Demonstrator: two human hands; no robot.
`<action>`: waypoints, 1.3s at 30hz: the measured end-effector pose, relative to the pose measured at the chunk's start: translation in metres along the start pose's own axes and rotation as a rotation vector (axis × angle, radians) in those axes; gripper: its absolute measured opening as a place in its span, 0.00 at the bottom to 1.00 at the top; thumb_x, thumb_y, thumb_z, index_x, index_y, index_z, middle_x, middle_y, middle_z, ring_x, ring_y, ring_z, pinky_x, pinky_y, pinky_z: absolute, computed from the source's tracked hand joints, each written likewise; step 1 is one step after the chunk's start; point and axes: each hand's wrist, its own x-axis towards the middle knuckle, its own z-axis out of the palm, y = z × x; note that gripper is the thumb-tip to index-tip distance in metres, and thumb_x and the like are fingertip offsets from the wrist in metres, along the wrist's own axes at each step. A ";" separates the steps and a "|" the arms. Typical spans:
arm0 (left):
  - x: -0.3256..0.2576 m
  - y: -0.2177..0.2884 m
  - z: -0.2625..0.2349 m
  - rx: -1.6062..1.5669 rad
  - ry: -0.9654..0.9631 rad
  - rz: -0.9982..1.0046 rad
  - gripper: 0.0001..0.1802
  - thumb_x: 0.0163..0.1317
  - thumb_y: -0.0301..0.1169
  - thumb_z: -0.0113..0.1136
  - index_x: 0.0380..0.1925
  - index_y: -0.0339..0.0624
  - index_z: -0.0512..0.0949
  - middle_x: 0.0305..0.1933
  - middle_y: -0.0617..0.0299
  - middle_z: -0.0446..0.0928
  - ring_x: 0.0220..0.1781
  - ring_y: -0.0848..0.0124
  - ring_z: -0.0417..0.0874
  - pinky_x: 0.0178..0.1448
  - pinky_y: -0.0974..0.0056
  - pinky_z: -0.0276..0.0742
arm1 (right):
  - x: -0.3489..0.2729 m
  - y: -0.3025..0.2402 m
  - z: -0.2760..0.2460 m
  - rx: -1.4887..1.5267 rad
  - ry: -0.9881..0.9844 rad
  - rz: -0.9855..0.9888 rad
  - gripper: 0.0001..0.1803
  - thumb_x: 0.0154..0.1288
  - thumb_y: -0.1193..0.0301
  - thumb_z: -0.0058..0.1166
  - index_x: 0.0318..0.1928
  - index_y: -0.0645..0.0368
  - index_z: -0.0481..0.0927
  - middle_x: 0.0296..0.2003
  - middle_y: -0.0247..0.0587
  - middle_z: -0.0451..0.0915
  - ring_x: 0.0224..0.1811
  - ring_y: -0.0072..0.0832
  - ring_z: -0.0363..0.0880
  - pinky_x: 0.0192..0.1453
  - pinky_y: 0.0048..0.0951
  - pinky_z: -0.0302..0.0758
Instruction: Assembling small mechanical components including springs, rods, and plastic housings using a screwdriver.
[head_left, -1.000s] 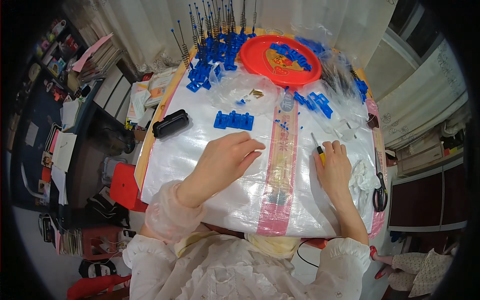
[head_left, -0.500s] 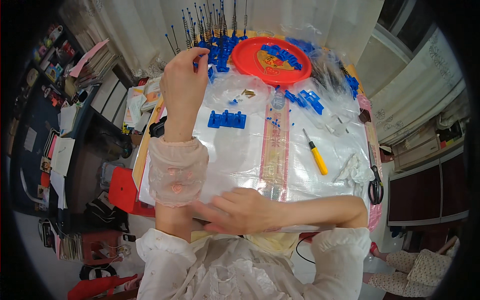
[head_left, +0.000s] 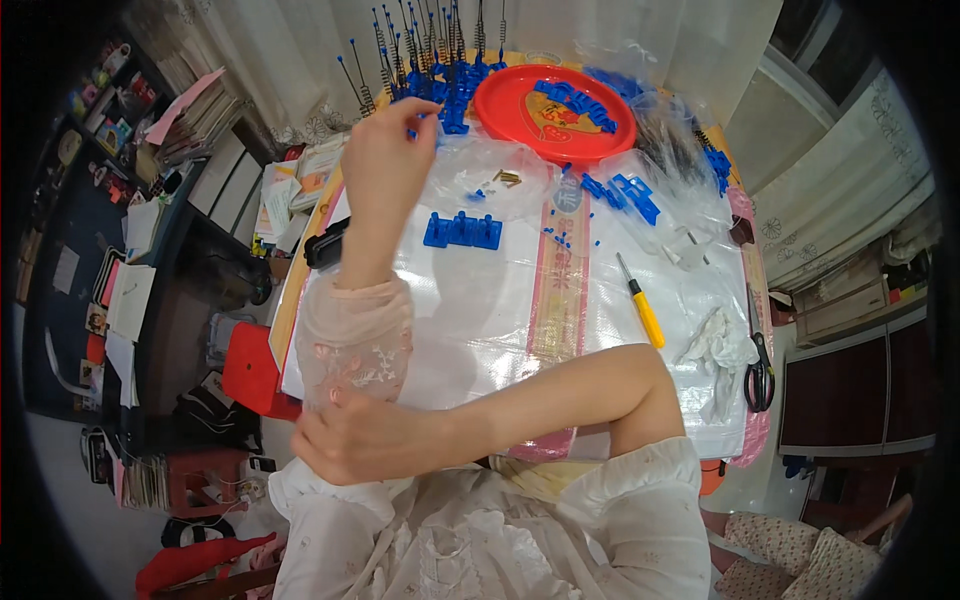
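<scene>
My left hand (head_left: 385,150) is raised over the left part of the table, its fingers bent and the fingertips close to the thumb. I see nothing between them. A sheer pale pink oversleeve (head_left: 358,325) with lace embroidery covers that forearm. Across my front reaches my right arm, and my right hand (head_left: 365,435) grips the oversleeve's lower edge near the left elbow; its fingertips are partly hidden. Just right of the left forearm lies a row of joined blue plastic pieces (head_left: 463,232). Past it, brass-coloured pins (head_left: 507,179) lie on a clear plastic bag (head_left: 450,180).
Blue stands with springs and thin rods (head_left: 425,60) crowd the far left. A red plate (head_left: 487,120) holds blue parts. Rightward lie a yellow-handled screwdriver (head_left: 646,312), crumpled tissue (head_left: 722,345) and black-handled scissors (head_left: 760,375). A black object (head_left: 326,243) sits by the left wrist.
My right hand has moved left and taken hold of the oversleeve's lower edge. The oversleeve has turned and bunched on my forearm. My left hand stays raised; the view has shifted slightly.
</scene>
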 end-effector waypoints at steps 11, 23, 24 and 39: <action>0.030 -0.154 -0.028 -2.466 0.334 -0.819 0.06 0.67 0.21 0.52 0.42 0.38 0.76 0.25 0.71 0.71 0.22 0.81 0.65 0.29 0.70 0.60 | -0.066 0.003 -0.004 0.172 0.011 0.137 0.08 0.56 0.72 0.55 0.33 0.56 0.69 0.23 0.34 0.68 0.19 0.23 0.73 0.17 0.26 0.66; -0.011 -0.055 0.035 -0.406 -0.326 0.204 0.10 0.62 0.30 0.64 0.41 0.36 0.85 0.38 0.57 0.86 0.31 0.69 0.83 0.38 0.67 0.78 | -0.101 -0.007 -0.041 0.348 -0.269 0.129 0.11 0.59 0.72 0.52 0.41 0.60 0.71 0.28 0.39 0.73 0.22 0.31 0.78 0.19 0.32 0.72; -0.010 -0.055 0.036 -0.351 -0.396 0.197 0.10 0.62 0.30 0.64 0.41 0.37 0.85 0.39 0.55 0.86 0.33 0.67 0.84 0.40 0.65 0.79 | -0.110 -0.005 -0.048 0.365 -0.305 0.160 0.11 0.59 0.72 0.53 0.42 0.60 0.71 0.28 0.39 0.73 0.22 0.31 0.78 0.19 0.33 0.73; 0.003 -0.078 0.087 -0.015 -0.733 0.263 0.19 0.44 0.23 0.73 0.41 0.38 0.85 0.32 0.54 0.85 0.33 0.61 0.85 0.38 0.61 0.80 | -0.199 0.009 -0.102 0.238 -0.271 0.650 0.12 0.56 0.74 0.57 0.42 0.57 0.77 0.25 0.35 0.71 0.22 0.30 0.78 0.21 0.33 0.74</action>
